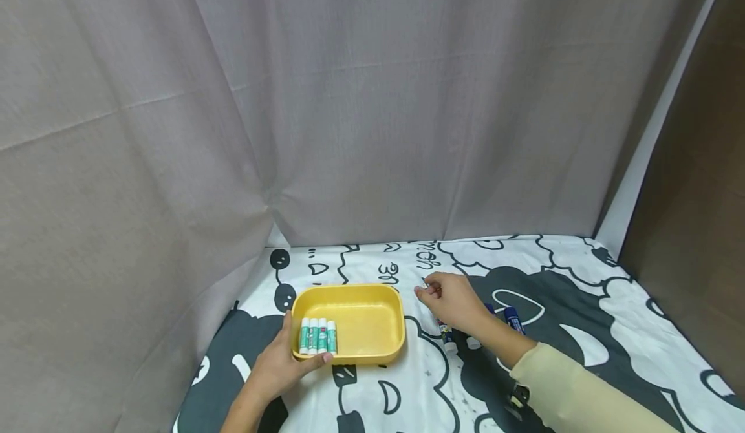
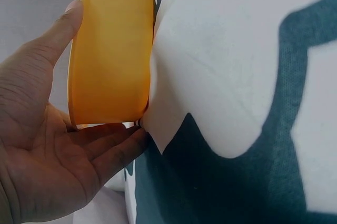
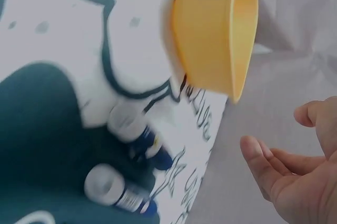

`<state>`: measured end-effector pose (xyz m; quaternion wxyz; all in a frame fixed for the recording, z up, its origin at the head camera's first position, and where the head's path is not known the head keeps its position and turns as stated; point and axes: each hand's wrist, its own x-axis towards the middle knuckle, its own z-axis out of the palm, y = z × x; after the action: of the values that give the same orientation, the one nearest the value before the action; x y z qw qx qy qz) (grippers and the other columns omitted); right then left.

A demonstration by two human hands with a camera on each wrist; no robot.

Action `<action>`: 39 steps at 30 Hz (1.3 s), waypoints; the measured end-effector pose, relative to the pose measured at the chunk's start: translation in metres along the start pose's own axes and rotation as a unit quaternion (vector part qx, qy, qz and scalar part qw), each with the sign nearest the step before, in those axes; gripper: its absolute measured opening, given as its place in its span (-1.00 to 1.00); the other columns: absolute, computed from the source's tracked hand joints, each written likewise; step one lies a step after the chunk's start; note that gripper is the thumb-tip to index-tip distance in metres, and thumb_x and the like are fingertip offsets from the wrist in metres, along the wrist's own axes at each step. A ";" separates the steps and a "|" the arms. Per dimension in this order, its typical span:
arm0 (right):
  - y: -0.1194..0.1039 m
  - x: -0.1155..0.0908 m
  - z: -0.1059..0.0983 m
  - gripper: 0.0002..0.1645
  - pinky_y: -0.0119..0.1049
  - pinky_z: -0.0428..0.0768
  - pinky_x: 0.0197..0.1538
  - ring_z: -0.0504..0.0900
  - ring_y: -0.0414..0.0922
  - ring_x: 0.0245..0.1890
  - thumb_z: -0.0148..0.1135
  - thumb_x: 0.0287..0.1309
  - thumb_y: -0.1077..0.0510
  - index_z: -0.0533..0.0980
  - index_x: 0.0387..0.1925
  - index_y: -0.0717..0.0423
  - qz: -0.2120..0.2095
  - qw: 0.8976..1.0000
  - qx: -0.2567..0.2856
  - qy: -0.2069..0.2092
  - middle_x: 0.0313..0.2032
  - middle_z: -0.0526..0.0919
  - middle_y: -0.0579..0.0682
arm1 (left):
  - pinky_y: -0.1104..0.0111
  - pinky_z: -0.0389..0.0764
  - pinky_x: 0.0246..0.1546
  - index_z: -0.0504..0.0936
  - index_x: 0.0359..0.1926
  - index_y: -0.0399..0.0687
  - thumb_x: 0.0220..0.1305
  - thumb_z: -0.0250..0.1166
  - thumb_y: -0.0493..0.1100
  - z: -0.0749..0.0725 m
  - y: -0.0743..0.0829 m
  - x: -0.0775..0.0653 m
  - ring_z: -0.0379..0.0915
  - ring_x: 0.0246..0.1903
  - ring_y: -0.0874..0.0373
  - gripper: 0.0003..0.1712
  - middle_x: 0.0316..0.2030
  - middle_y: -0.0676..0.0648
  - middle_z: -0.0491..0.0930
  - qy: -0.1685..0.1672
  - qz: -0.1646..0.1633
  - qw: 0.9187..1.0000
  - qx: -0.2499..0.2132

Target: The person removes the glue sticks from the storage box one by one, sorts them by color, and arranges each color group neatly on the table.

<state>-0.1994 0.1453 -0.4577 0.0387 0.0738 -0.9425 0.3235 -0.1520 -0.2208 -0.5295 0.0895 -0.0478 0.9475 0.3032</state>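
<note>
Four green-and-white sticks (image 1: 318, 337) were already in the yellow tray (image 1: 372, 326), low in the middle, which the left hand (image 1: 278, 367) gripped, but blue sticks (image 1: 513, 318) lay outside, lower right, near the empty, loosely open right hand (image 1: 456, 302).

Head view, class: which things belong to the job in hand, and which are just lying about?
Probably the job:
yellow tray, held by the left hand
four green-and-white sticks in it
loose blue-and-white sticks, near the empty right hand

Just surroundings:
patterned cloth underneath
grey curtain behind

Nothing else plainly lies about.
</note>
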 end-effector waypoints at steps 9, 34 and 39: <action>-0.034 0.008 0.025 -0.51 -0.27 0.78 -0.12 0.70 -0.19 -0.20 0.43 0.50 -0.02 0.72 0.17 0.31 0.011 0.997 0.051 -0.058 -0.21 0.79 -0.06 | -0.37 0.53 0.43 -0.20 0.81 -0.16 0.00 0.59 0.63 -0.002 -0.001 -0.001 0.43 0.51 -0.46 0.75 0.67 -0.40 0.25 0.005 0.008 1.000 -0.001; -0.058 0.016 0.097 -0.52 -0.40 0.60 -0.34 0.63 -0.22 -0.49 0.48 0.45 0.00 0.72 0.06 0.39 0.025 0.980 0.115 -0.159 -0.43 0.73 -0.04 | -0.32 0.57 0.40 -0.16 0.81 -0.18 0.02 0.61 0.59 0.000 -0.006 0.000 0.48 0.49 -0.40 0.72 0.67 -0.38 0.27 0.018 0.035 0.999 -0.017; -0.065 0.017 0.110 -0.55 -0.39 0.60 -0.36 0.65 -0.20 -0.52 0.47 0.46 0.01 0.71 0.05 0.36 0.036 0.974 0.131 -0.184 -0.46 0.79 0.07 | -0.31 0.59 0.38 -0.17 0.80 -0.22 0.03 0.59 0.60 -0.001 -0.006 0.000 0.48 0.48 -0.40 0.72 0.67 -0.39 0.27 0.016 0.035 0.999 -0.015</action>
<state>-0.2081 0.0253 -0.5027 -0.1567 0.1028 -0.8849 0.4264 -0.1512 -0.2260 -0.5321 0.0628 -0.0206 0.9453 0.3194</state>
